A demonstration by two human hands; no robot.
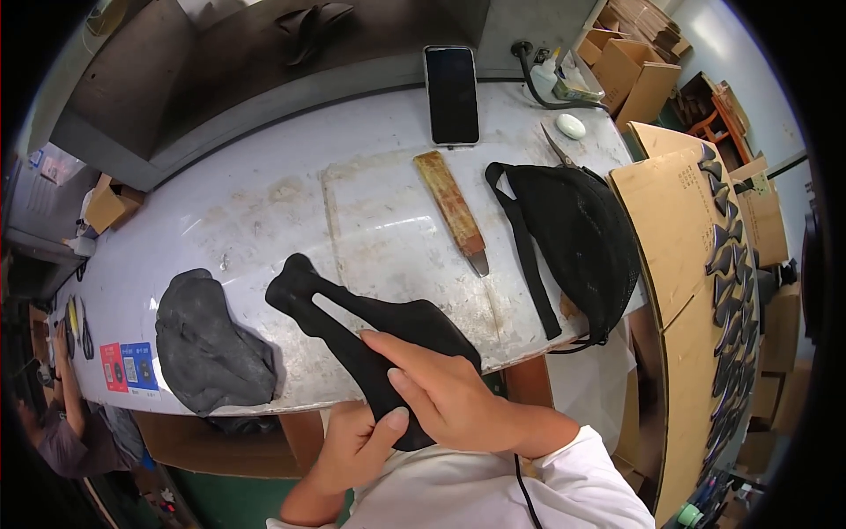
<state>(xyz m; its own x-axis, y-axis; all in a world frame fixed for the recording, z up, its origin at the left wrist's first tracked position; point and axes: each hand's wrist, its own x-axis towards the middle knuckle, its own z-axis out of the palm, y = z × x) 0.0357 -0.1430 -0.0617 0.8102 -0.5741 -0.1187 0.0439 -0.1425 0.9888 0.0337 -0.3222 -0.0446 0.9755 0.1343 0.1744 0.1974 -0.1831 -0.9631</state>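
Observation:
A matte black piece [339, 339] with two long arms is in my hands over the table's near edge. Its arms meet in a rounded, lobed end that points away to the left, with a narrow gap between them; its exact kind I cannot make out. My left hand [359, 445] is closed on the near end, thumb on top. Stretched along the nearer arm is the index finger of my right hand [463, 401], while its thumb presses on the piece lower down. A dark grey, soft-looking lump [211, 348] lies left of the piece.
On the white worktable [256, 225] lie a worn-handled blade tool [454, 207], a phone [451, 97] and a black mesh bag [573, 234] beside pointed scissors [560, 148]. Cardboard [656, 229] at right bears rows of small black curved pieces [727, 264]. Another person [79, 441] is at far left.

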